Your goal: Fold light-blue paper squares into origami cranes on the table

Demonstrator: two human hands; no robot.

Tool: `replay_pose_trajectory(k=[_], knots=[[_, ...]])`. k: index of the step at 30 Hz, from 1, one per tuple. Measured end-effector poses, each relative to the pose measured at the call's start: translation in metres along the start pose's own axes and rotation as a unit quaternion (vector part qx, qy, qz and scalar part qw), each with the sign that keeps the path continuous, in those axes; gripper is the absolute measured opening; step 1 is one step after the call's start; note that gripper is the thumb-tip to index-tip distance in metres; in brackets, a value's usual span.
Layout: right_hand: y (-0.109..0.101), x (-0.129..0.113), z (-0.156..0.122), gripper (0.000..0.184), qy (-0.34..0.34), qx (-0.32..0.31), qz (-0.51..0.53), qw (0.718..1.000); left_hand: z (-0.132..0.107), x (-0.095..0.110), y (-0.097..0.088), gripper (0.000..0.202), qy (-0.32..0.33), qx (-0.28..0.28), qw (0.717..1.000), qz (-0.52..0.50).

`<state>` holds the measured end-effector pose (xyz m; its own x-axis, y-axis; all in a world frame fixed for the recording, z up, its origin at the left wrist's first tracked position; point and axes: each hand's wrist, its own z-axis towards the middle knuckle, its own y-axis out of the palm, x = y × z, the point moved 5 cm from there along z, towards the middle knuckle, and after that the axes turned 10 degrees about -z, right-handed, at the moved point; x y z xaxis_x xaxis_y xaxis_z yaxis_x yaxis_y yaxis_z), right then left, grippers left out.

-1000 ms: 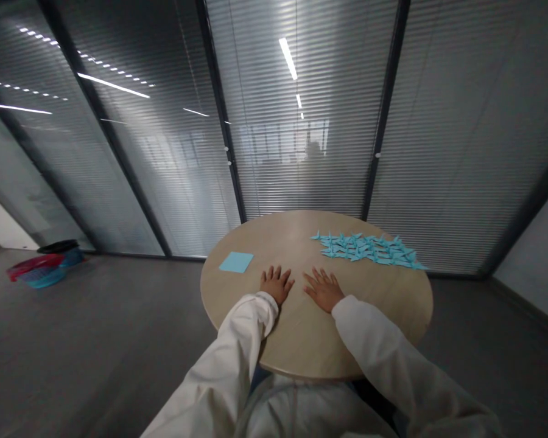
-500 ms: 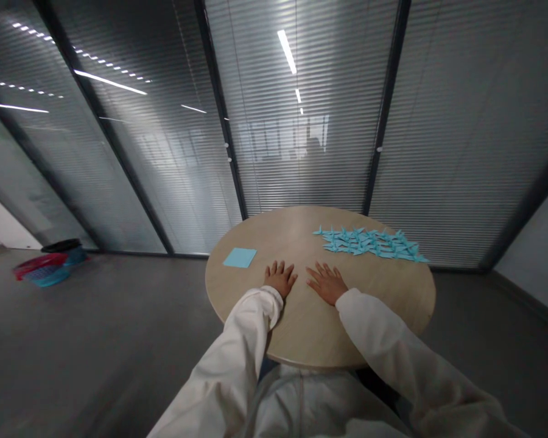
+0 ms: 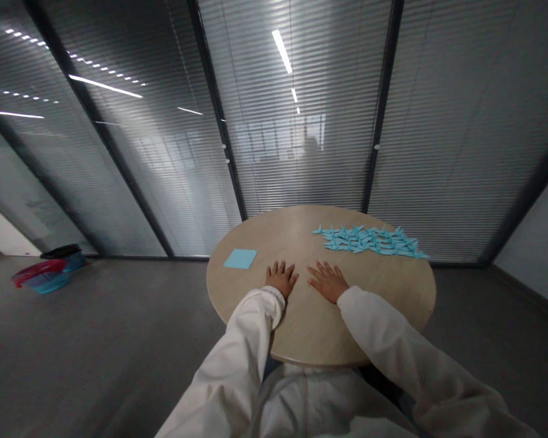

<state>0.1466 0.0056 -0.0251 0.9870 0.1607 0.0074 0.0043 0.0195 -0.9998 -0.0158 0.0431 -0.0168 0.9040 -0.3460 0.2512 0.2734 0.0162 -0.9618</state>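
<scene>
My left hand (image 3: 281, 279) lies flat on the round wooden table (image 3: 319, 337), fingers spread and holding nothing. A short way to its right, my right hand (image 3: 328, 282) also rests palm down with its fingers apart. Left of my left hand is a square of light blue paper (image 3: 240, 258), which neither hand touches. Beyond my right hand, toward the table's far right, several folded blue paper cranes (image 3: 369, 240) sit close together in rows.
Behind the table stands a glass partition with blinds (image 3: 301, 164) and dark frames. On the floor at the far left are a blue basket with a red rim (image 3: 45, 280) and a dark-topped bin (image 3: 68, 255). A white wall (image 3: 536, 237) is at the right.
The view has tilted very slightly. Both hands stay flat in the same places on the table, and the paper and cranes have not moved.
</scene>
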Motion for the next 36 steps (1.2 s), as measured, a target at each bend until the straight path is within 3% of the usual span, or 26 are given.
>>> replay_pose_trajectory(k=[36], knots=[[0.0029, 0.0006, 0.0009, 0.055, -0.002, 0.027, 0.014, 1.000, -0.0012, 0.0002, 0.0001, 0.060, 0.002, -0.017, 1.000, 0.007]])
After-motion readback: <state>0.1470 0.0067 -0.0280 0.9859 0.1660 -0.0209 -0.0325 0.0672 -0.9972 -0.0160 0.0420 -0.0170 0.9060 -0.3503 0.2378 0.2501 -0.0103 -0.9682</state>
